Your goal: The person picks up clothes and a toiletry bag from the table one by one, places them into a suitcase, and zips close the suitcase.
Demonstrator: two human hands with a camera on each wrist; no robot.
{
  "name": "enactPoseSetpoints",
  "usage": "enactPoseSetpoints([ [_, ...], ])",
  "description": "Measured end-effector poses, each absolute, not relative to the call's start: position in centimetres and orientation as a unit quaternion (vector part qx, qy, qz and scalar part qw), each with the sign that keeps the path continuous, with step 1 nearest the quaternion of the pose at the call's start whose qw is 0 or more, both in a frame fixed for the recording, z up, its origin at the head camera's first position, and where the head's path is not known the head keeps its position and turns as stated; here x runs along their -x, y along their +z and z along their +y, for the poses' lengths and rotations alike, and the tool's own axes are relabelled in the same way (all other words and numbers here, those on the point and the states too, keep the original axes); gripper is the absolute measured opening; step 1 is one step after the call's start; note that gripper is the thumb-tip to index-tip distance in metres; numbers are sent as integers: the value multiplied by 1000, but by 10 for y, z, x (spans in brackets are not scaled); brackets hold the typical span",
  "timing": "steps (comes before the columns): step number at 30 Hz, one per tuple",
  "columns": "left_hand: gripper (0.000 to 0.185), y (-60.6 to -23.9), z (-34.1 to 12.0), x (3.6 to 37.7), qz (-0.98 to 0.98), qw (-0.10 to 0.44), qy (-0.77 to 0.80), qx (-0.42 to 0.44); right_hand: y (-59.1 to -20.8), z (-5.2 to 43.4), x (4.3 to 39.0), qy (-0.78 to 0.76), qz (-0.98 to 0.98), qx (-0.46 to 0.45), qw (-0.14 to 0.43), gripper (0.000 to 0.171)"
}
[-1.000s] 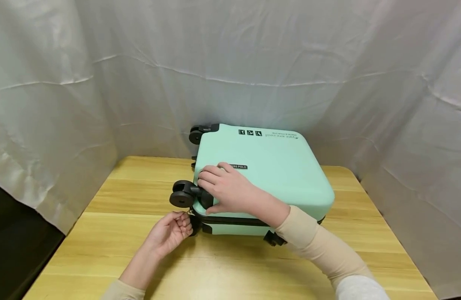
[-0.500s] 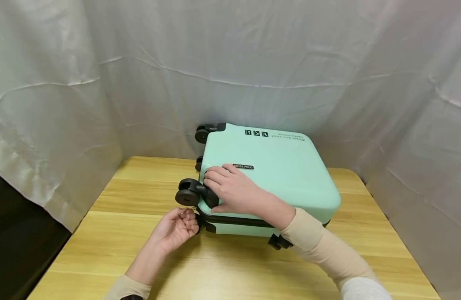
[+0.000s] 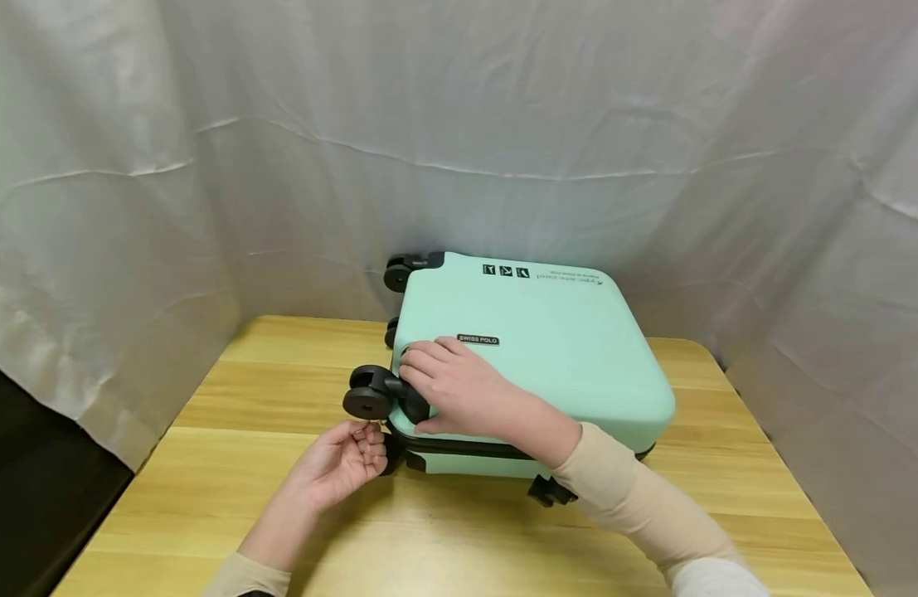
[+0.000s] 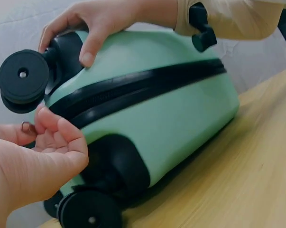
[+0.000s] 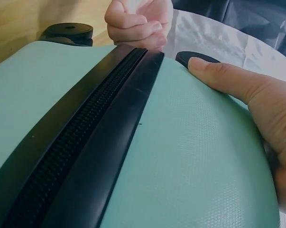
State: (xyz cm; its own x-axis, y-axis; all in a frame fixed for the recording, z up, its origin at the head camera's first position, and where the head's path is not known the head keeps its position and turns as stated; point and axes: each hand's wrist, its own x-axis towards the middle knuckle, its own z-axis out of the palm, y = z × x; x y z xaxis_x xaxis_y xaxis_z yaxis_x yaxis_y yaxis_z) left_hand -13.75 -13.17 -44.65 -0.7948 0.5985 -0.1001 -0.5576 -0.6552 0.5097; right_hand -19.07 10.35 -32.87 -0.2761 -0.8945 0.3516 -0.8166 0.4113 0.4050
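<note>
A mint-green hard-shell suitcase (image 3: 548, 332) lies flat on the wooden table, its wheels toward the left. Around its side runs a black zipper (image 5: 81, 123), its teeth meshed along the stretch seen in the right wrist view. Just below the near upper wheel (image 3: 367, 392), my left hand (image 3: 339, 466) pinches a small metal zipper pull (image 4: 25, 127) between thumb and forefinger, the other fingers curled. My right hand (image 3: 469, 388) grips the suitcase's near left corner beside that wheel, fingers over the top shell and thumb down its side.
The table (image 3: 242, 489) extends around the suitcase. Pale curtains (image 3: 503, 124) hang behind and at both sides, close to the suitcase's far side. A black foot piece (image 3: 551, 491) juts from the near side under the right forearm. A lower wheel (image 4: 90, 209) sits below the left hand.
</note>
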Motion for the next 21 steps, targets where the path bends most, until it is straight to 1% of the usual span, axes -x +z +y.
enactPoseSetpoints([
  [6,46,-447,-143,137,343,310,882,-85,-327,99,190,-74,-799,-535,266,77],
  [11,46,-448,-149,138,404,288,861,-109,-329,96,191,-73,-796,-538,268,78],
  [14,41,-447,-153,138,456,269,841,-107,-330,95,192,-70,-793,-540,273,78],
  [19,24,-442,-155,142,570,249,779,-77,-332,98,192,-71,-790,-538,284,76],
  [21,23,-441,-156,143,614,245,747,-74,-333,102,192,-71,-789,-538,288,75],
])
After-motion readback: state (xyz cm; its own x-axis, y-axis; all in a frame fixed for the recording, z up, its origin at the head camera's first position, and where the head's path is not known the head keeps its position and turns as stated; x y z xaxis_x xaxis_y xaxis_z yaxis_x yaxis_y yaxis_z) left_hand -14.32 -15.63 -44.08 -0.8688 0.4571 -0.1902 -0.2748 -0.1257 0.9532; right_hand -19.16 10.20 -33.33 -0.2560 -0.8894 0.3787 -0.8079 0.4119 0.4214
